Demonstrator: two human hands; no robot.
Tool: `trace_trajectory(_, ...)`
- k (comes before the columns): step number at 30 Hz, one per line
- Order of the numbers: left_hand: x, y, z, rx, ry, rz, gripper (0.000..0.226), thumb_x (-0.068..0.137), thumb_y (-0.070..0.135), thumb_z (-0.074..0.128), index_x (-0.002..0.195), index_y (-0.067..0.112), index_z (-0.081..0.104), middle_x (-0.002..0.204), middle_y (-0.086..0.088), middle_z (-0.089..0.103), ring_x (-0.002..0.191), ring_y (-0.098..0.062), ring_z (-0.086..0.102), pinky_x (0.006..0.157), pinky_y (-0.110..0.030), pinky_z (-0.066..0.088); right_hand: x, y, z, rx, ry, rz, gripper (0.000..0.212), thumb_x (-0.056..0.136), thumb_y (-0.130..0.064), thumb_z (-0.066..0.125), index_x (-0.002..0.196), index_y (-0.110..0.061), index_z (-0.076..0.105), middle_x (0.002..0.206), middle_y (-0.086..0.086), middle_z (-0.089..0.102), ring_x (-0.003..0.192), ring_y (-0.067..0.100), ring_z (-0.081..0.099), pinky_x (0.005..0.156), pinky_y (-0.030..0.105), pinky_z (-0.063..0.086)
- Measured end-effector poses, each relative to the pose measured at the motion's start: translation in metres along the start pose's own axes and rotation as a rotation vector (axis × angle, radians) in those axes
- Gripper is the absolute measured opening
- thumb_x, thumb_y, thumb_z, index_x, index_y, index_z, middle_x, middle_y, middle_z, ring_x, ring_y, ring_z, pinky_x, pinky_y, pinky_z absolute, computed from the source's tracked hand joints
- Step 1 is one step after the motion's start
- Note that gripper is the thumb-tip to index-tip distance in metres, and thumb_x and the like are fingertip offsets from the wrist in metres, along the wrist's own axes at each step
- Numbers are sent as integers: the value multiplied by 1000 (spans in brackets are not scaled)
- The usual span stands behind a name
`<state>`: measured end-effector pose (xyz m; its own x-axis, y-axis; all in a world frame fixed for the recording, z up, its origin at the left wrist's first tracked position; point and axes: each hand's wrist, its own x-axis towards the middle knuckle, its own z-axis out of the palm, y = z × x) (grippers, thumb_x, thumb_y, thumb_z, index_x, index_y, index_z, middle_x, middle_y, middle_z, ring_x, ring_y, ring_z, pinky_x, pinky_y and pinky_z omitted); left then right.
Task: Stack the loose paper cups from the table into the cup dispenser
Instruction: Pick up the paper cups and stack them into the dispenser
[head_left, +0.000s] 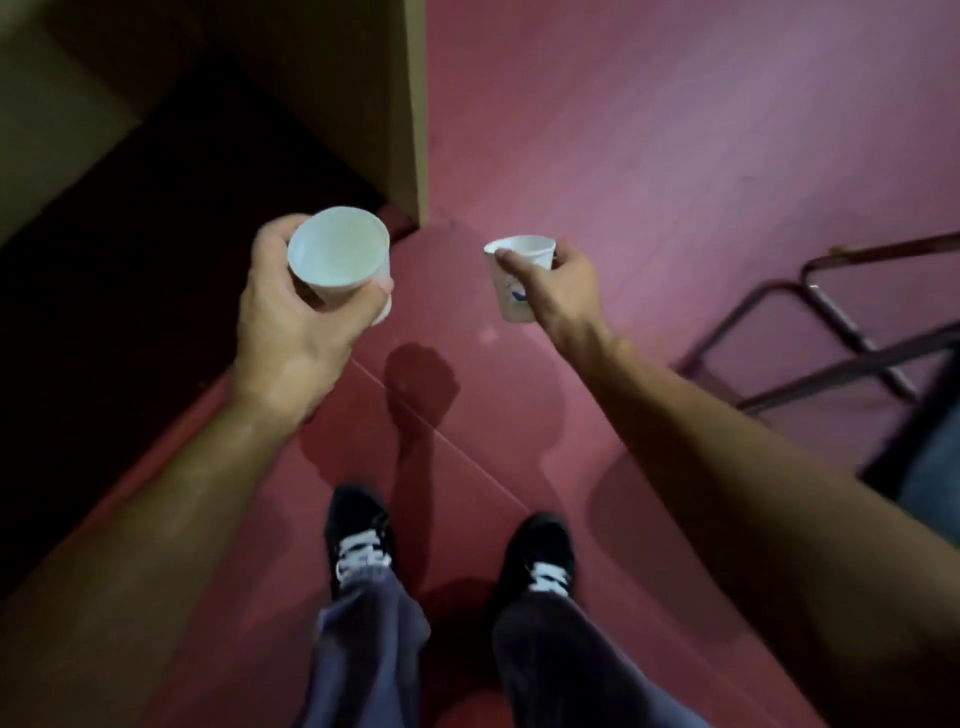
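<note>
My left hand (291, 312) is shut around a white paper cup (337, 254), whose open mouth tilts up toward me. My right hand (558, 280) pinches a smaller-looking white paper cup (514, 291) with a blue mark on its side, held upright by the rim and wall. Both cups hang in the air above a red floor, roughly level with each other and well apart. Neither a cup dispenser nor a table top with loose cups is in view.
A tan wooden panel (410, 104) of furniture stands ahead on the left, with a dark recess (130, 260) beside it. A metal chair frame (831, 338) sits at the right. My two black shoes (358, 540) stand on the red floor (675, 156).
</note>
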<state>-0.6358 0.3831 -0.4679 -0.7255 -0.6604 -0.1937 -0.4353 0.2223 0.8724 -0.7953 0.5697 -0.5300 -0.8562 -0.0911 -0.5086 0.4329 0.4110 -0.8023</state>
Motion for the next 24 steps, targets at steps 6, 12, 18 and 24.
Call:
trace_trajectory(6, -116, 177, -131, -106, 83, -7, 74, 70, 39, 92, 133, 26, 56, 122, 11, 67, 105, 0, 64, 95, -20, 51, -235, -181, -68, -59, -53, -158, 31, 82, -27, 88, 106, -15, 73, 93, -6, 78, 82, 2, 73, 68, 17, 53)
trace_trajectory(12, -174, 282, -313, -153, 186, 102, 86, 59, 60, 89, 135, 40, 54, 128, 19, 67, 116, -5, 67, 95, -21, 52, -424, -367, -33, -122, -134, -428, 40, 67, -25, 98, 98, -31, 74, 85, 0, 77, 80, 21, 71, 74, 37, 61)
trace_trajectory(18, -236, 280, -528, -141, 337, 167, 85, 61, 71, 81, 134, 56, 41, 127, 32, 59, 112, 7, 60, 88, -14, 50, -568, -461, 99, -85, -242, -618, 48, 66, -39, 96, 107, -30, 73, 102, -3, 77, 97, 28, 72, 80, 44, 59)
trace_trajectory(24, -292, 219, -698, -145, 559, 16, 92, 64, 91, 67, 141, 50, 42, 133, 26, 59, 119, -2, 59, 92, -26, 54, -675, -492, 233, -95, -479, -732, 46, 70, -44, 93, 110, -38, 71, 109, -12, 75, 95, 12, 71, 77, 20, 54)
